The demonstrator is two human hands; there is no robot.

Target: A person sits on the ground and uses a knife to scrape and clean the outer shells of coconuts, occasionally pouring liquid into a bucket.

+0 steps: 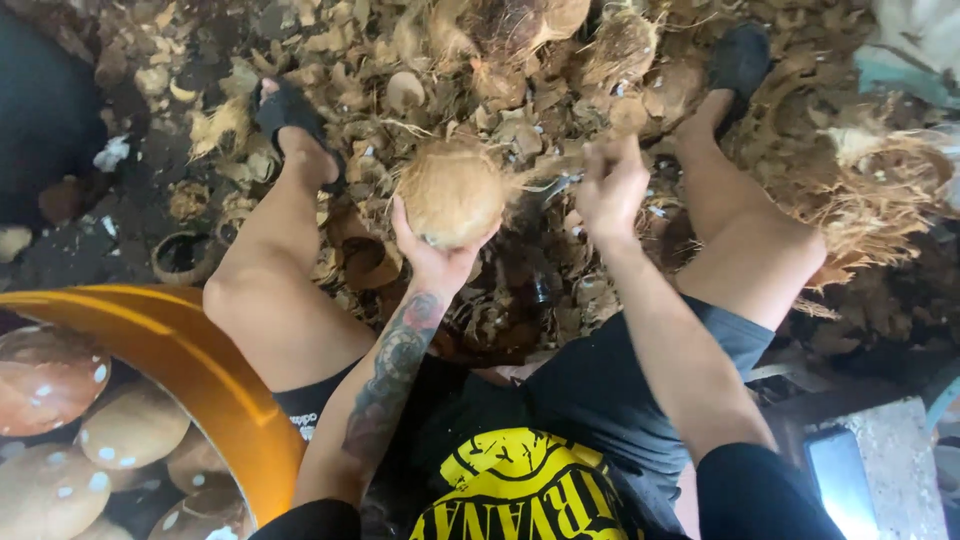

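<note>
The left hand (pixel 432 262) is cupping a husked coconut (pixel 452 192) from beneath at the centre of the frame, fingers spread half open around its underside and thumb rising up its left side. The coconut is roundish, its slightly longer axis tilting toward the upper left, with a tuft of fibre trailing off to the right. The right hand (pixel 610 185), just right of it, is closing into a fist around the handle of a metal blade (pixel 560 186) whose tip is pointing left toward the coconut. Below both hands, coconut husks (pixel 420 70) are covering the floor, and peeled coconuts are sitting in an orange tub (pixel 200 365) at lower left.
</note>
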